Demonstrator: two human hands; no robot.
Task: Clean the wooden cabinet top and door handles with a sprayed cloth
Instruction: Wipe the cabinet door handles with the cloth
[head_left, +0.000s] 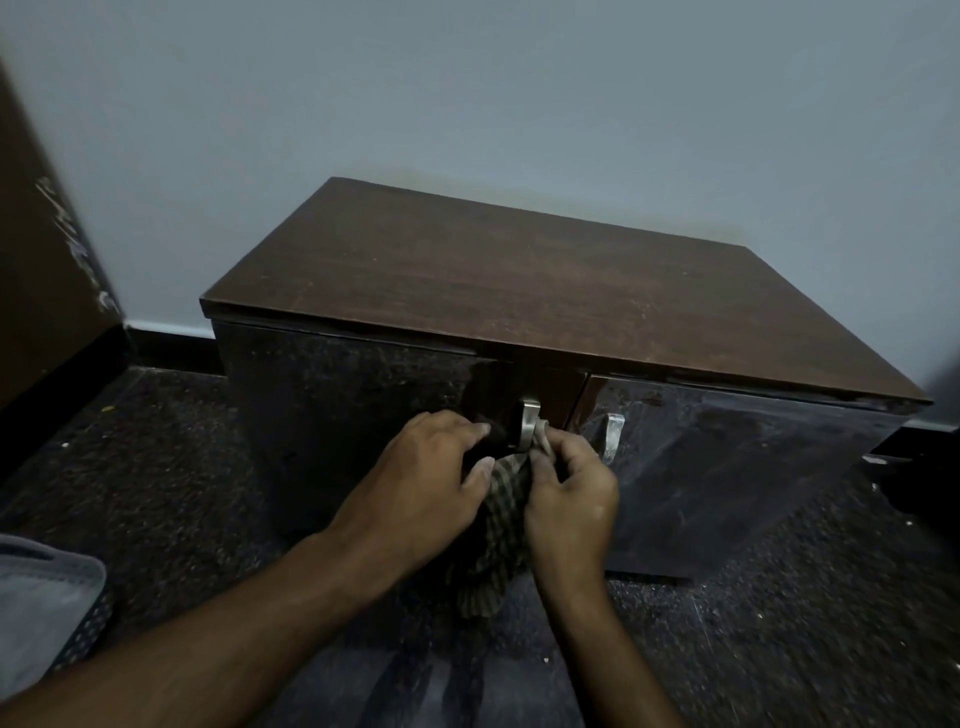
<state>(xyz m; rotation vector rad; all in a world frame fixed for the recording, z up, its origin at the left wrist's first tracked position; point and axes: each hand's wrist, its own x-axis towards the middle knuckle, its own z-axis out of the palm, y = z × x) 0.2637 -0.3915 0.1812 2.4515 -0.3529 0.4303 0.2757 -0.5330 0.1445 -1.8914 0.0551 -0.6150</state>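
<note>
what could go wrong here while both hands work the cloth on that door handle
1. The checked cloth is pinched by the right hand at the left door handle; its long tail hangs toward the gritty floor and may pick up dirt.
2. Rubbing or tugging the handle could swing the left door open.
3. The right door handle looks untouched and might get skipped.

Dark brown wooden cabinet top (519, 296): we read no text, label or number on it.
Glossy dark cabinet doors (353, 395): we find no brand or sign.
Brown panel at the left (47, 249): we see pale scrawled marks, none legible.
</note>
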